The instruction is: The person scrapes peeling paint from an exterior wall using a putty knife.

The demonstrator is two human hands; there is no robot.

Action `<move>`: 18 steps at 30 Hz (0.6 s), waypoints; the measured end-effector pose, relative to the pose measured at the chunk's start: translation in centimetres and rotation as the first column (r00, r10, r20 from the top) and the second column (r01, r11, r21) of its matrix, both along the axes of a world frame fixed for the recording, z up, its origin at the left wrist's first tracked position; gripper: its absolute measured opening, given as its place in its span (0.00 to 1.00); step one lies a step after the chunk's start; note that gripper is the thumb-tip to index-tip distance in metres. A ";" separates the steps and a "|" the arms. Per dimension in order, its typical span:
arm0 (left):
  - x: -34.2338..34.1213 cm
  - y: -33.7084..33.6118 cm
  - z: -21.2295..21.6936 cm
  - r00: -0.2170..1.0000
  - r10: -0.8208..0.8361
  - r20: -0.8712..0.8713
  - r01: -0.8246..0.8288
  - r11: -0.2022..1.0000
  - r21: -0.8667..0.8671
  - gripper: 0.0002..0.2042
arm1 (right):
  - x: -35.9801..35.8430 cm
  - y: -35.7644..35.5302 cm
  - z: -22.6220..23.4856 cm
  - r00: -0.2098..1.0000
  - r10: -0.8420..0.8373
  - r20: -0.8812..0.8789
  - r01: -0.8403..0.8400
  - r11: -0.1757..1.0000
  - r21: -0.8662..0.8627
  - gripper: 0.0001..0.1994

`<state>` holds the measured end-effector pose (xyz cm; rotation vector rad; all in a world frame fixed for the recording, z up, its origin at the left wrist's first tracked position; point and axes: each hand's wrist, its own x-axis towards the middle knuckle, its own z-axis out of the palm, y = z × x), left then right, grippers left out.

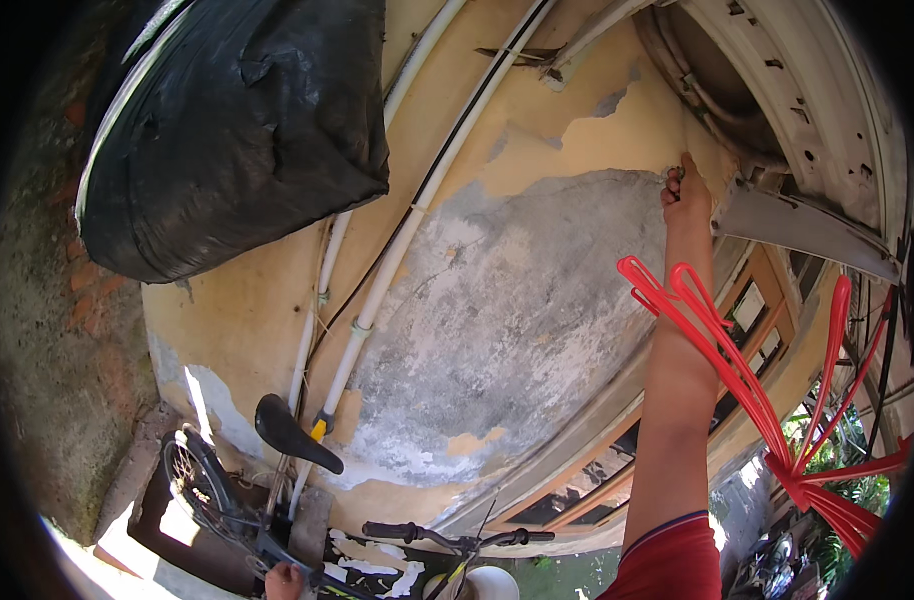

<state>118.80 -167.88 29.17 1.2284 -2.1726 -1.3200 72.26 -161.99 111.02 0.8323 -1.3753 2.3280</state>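
Note:
My right arm, in a red sleeve, stretches up to the peeling yellow wall (567,165). At its end my right hand (687,195) is closed with one finger pointing up, close to the wall's surface; a small dark bit shows at the fingertips, too small to name. Low in the view, my left hand (284,582) appears curled closed beside the frame of a bicycle (267,535). Whatever it grips, if anything, is hidden. Red plastic cord (722,360) hangs in loops in front of my right forearm.
White pipes (377,300) and a black cable run along the wall. A large black plastic-covered bundle (237,140) fills the upper left. Metal beams (807,225) stand at the upper right, above a wooden-framed window (767,290). Bicycle handlebars (457,540) are below.

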 end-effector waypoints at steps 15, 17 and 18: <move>-2.1 -0.9 1.9 0.999 -0.036 0.017 0.034 0.995 0.094 0.21 | 0.9 0.7 0.7 0.998 0.062 -0.030 -0.061 0.998 0.029 0.10; -2.6 -0.8 3.4 0.998 -0.058 0.016 0.055 0.991 0.121 0.22 | 0.5 0.2 0.7 0.996 0.089 -0.014 -0.089 0.996 -0.015 0.11; -2.7 -0.7 4.3 0.998 -0.061 0.017 0.058 0.990 0.131 0.22 | 0.0 -0.5 0.3 0.995 0.101 -0.003 -0.101 0.994 -0.043 0.12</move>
